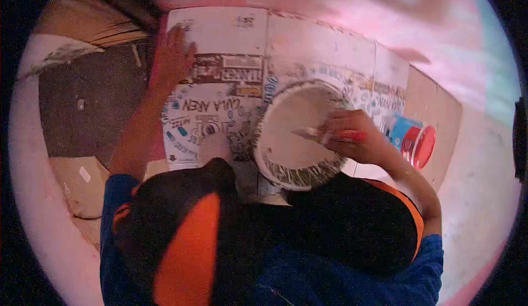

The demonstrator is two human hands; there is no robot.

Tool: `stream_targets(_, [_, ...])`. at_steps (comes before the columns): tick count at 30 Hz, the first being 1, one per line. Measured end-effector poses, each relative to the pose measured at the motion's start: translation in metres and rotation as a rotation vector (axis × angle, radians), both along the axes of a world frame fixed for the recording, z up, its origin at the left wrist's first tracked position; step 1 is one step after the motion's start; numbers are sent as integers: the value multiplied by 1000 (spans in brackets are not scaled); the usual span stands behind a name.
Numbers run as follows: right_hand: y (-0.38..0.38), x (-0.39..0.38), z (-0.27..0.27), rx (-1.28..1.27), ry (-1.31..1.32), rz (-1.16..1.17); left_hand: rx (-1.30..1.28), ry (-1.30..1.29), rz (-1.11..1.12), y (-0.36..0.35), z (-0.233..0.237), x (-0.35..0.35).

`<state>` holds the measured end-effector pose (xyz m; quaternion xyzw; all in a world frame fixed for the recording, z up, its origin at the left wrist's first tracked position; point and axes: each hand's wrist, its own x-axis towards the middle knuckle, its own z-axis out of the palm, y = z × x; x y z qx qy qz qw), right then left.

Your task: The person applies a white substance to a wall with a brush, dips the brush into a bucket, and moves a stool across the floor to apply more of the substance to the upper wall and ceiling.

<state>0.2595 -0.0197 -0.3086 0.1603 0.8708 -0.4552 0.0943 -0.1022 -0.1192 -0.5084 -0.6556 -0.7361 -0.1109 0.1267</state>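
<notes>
The right hand (357,141) grips a red-handled tool (311,133) over the white-filled bucket (297,184) at frame centre while the left hand (173,55) lies open, flat on the printed cardboard (220,31) at upper left, so a careless lift could drip white past the rim onto that cardboard or the dark clothing (341,223) below.

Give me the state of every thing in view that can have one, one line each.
bucket: open, no lid, white paint inside
brush: held over the bucket, red handle in the fist
right hand: closed around the brush
left hand: open, palm flat on the cardboard
blue can: closed, red lid on
cardboard: flattened, spread out under the bucket
</notes>
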Motion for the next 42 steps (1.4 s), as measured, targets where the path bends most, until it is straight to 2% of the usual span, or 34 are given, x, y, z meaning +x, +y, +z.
stream_targets(1, [-6, 9, -17, 75, -30, 42, 82, 123, -47, 2, 0, -1])
stream_targets(5, [-23, 19, -66, 132, -23, 91, -31, 90, 45, 9, -27, -10])
stream_targets(7, [-31, 18, -76, 181, 0, 135, -107, -91, 164, 12, -20, -10])
stream_targets(8, [-29, 18, -71, 158, -81, 159, -178, -396, 241, 14, 28, 7])
stream_targets(10, [-22, 24, -51, 161, 43, 58, 147, -317, 143, 16, 9, -2])
stream_targets(12, [-7, 23, -22, 141, 225, 1, 99, -895, 443, 27, 25, 1])
stream_targets(13, [-7, 27, -9, 24, 87, -242, 122, -875, 469, 31, 22, -1])
stream_targets(14, [-7, 32, 1, -93, -60, -487, 343, -1276, 490, 38, 11, -3])
stream_targets(15, [-5, 35, 8, -88, -48, -467, 576, -1677, 476, 45, 0, -7])
stream_targets(17, [-2, 40, 17, -188, -230, -719, 633, -1699, 505, 59, -12, -13])
stream_targets(18, [-2, 44, 14, -264, -195, -777, 666, -1732, 532, 65, -16, -14])
stream_targets(22, [-6, 52, 8, -176, -125, -721, 727, -1700, 660, 86, -10, -5])
stream_targets(24, [-9, 42, 24, -222, -206, -799, 885, -1621, 713, 97, -15, -6])
stream_targets(26, [-10, 42, 28, -266, -288, -874, 872, -1589, 697, 100, -23, -13])
stream_targets(29, [-9, 50, 24, -200, -138, -872, 859, -1532, 686, 101, -22, -15])
stream_targets(31, [-8, 48, 27, -315, -44, -940, 857, -1514, 691, 101, -29, -20])
stream_targets(34, [-1, 47, 27, -307, -77, -996, 855, -1453, 585, 100, -47, -29])
stream_targets(36, [10, 35, 37, -338, -73, -993, 668, -1592, 593, 90, 0, -14])
stream_targets(37, [15, 27, 41, -380, -59, -990, 665, -1603, 593, 82, -9, -12])
stream_targets(38, [19, 21, 42, -269, -43, -1054, 588, -1366, 509, 68, -14, -13])
stream_targets(40, [32, -14, 63, -121, -74, -884, 432, -1199, 406, 37, -12, -6])
stream_targets(41, [38, -33, 72, 4, -45, -735, 379, -1255, 381, 17, 2, 4])
stream_targets(42, [42, -52, 70, -13, 49, -689, 325, -1308, 357, -3, 17, 15])
